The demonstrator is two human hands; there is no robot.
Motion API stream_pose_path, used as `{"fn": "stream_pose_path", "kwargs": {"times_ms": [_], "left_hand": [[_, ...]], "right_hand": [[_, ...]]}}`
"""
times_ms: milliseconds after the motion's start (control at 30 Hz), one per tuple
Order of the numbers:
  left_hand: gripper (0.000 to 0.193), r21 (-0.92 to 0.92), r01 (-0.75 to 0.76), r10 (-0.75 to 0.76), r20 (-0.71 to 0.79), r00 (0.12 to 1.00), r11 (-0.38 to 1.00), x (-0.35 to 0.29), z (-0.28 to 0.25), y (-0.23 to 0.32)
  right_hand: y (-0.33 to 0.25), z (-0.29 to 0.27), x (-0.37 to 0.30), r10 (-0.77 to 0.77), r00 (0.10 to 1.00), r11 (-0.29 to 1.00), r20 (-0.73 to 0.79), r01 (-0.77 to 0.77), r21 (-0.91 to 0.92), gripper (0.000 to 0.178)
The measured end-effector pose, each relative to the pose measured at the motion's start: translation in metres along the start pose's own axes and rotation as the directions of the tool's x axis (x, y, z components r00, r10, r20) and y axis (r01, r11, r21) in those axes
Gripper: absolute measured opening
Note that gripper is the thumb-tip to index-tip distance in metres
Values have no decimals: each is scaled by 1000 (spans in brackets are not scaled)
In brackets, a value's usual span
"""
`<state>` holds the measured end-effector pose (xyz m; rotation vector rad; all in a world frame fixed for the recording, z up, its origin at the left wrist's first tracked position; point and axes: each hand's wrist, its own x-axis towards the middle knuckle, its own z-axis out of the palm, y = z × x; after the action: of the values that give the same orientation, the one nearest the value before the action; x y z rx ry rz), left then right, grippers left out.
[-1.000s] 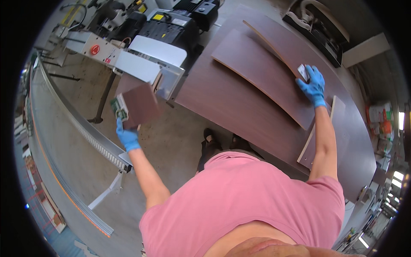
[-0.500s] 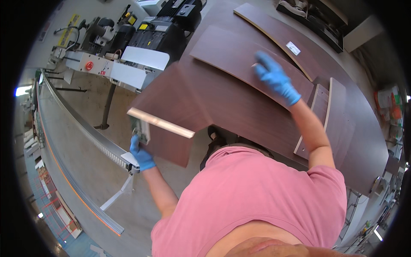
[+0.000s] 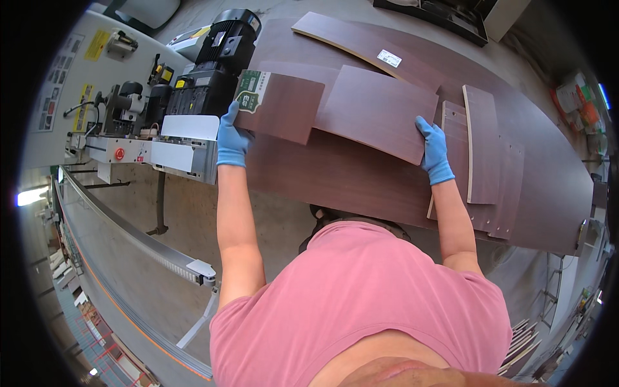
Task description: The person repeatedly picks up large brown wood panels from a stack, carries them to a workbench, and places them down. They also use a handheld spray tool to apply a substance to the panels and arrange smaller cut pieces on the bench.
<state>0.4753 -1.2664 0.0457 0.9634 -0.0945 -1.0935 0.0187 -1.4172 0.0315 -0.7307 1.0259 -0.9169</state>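
Note:
My left hand (image 3: pixel 233 137), in a blue glove, grips the left end of a short dark brown board (image 3: pixel 290 106). A green and white label (image 3: pixel 251 90) covers that end. The board is over the table, and its right end lies beside or over a wider brown board (image 3: pixel 380 109); contact between them is unclear. My right hand (image 3: pixel 434 149), gloved alike, is closed at the wider board's right edge, fingers by its corner. Parts of other boards beneath are hidden.
The large brown table surface (image 3: pixel 335 177) carries a long board with a white sticker (image 3: pixel 389 58) at the far side. Narrow boards (image 3: pixel 480 142) lie to the right. A machine with black motors (image 3: pixel 225 51) and a red button stands left, above a metal rail (image 3: pixel 129 222).
My left hand has brought the short board up from the lower left and laid it flatter over the table. My right hand has come down to the right edge of the wider board.

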Motion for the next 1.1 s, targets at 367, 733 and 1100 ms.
{"fn": "stream_pose_path", "kwargs": {"times_ms": [367,733,1100], "left_hand": [[66,983,-179,687,108,718,33,36,4,-34],[113,817,-229,239,402,884,-529,-56,113,-134],[100,828,-207,352,429,832,-520,-34,118,-152]], "right_hand": [[-65,11,-9,-316,948,-36,-22,-35,-999,57],[-62,96,204,-172,881,-426,440,337,-840,112],[-88,108,110,-351,645,-351,678,581,-734,78]]}}
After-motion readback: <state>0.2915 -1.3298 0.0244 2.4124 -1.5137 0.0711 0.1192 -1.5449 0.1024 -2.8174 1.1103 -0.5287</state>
